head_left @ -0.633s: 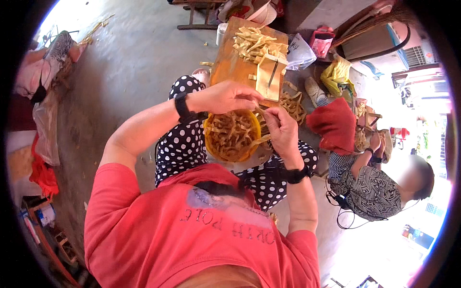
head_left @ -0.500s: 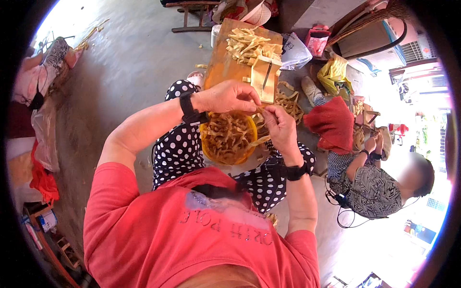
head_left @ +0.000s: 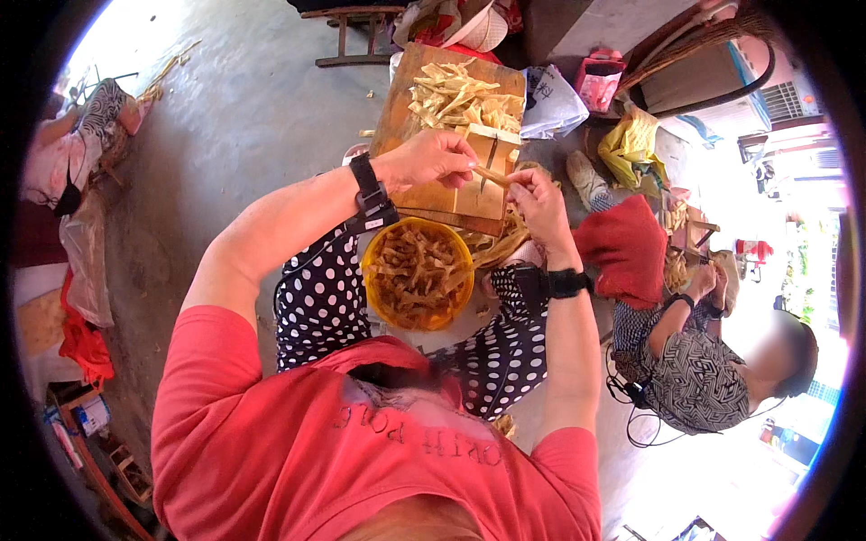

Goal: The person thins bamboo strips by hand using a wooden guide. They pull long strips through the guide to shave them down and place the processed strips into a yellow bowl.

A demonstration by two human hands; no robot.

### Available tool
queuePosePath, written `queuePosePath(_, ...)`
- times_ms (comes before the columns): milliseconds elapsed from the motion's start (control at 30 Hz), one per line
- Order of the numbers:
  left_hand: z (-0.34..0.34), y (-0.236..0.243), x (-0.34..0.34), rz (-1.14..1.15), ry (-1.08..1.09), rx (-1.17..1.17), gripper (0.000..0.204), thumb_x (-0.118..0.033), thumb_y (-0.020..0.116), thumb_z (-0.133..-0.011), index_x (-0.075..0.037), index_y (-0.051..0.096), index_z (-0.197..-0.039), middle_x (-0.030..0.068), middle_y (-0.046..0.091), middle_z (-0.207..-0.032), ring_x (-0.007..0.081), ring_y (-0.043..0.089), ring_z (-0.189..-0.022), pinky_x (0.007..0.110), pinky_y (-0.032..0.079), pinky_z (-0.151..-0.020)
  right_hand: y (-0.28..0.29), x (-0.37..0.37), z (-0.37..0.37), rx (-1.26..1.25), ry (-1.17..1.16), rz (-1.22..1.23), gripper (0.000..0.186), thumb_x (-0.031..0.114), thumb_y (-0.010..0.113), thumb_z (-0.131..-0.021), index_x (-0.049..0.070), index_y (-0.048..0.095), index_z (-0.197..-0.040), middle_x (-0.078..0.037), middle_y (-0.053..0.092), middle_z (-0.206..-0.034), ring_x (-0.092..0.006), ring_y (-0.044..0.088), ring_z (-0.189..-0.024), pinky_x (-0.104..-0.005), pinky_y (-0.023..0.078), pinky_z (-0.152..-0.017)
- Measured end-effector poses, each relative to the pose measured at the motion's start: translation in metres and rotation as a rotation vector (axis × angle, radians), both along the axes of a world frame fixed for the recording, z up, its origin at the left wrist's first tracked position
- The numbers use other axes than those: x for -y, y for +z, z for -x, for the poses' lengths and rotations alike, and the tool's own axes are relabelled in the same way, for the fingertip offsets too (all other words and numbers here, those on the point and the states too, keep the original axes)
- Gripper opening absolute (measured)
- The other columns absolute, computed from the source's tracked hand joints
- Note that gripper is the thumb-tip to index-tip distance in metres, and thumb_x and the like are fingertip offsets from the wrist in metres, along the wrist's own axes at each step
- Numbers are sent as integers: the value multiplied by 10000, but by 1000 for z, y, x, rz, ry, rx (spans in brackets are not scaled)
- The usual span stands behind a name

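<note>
A grey floor spreads under everything, and on it I see a wooden board with a pale pile toward its far end. Both hands are closed on one strip: the left hand pinches one end, the right hand grips the other, and it spans the gap in line with the block. I judge the step in hand to be working this strip between the two grips; the next move calls for steady pinches and even tension, since it looks thin. Nearer the body, the yellow bowl holds brown pieces. I can't tell whether the strip touches the block's dark bar; its ends are hidden in the grips, and glare washes out the far right.
</note>
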State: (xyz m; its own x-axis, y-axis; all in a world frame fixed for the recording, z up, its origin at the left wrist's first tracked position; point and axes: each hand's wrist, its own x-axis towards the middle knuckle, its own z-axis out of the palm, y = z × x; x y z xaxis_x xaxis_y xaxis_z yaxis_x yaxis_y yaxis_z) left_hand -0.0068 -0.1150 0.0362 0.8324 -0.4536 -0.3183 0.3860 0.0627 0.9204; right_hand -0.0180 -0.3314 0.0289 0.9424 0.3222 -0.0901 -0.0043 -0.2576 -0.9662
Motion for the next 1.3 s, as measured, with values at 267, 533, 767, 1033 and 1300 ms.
queuePosePath(267,-12,-22,-1,-85,51,-14,134,-147,526,-808,-24,536,-860,52,583,-744,87,551,-626,205,453,-557,-27,12,-14,217,-60,310,133,106,494,-808,-20,503,-850,-19,528,-657,-71,460,-558,-221,374,-502)
queuePosePath(533,39,-4,-7,115,-163,-267,162,-190,491,-841,-66,545,-930,13,574,-772,75,541,-658,186,418,-546,21,-22,58,-522,-238,-161,165,187,476,-849,24,483,-870,31,417,-584,-21,340,-445,-160,263,-386)
queuePosePath(767,85,13,-16,25,-146,-235,200,-210,511,-830,-38,540,-926,16,580,-744,82,550,-645,186,424,-544,10,-29,93,-429,-118,-253,198,198,514,-826,33,518,-716,46,435,-587,-34,351,-499,-178,271,-432)
queuePosePath(1033,121,-15,-18,-166,-42,-103,142,-136,513,-812,-7,571,-808,33,566,-675,75,520,-562,189,423,-508,-24,-22,124,-477,-140,-232,183,205,513,-823,44,516,-737,44,426,-577,-35,338,-473,-181,263,-418)
queuePosePath(1300,123,-60,-6,-652,-216,400,291,-255,495,-791,-8,567,-927,138,595,-776,231,563,-715,294,424,-649,-10,-11,135,-485,-87,-66,238,229,458,-840,2,508,-790,11,437,-591,-50,371,-494,-185,303,-440)
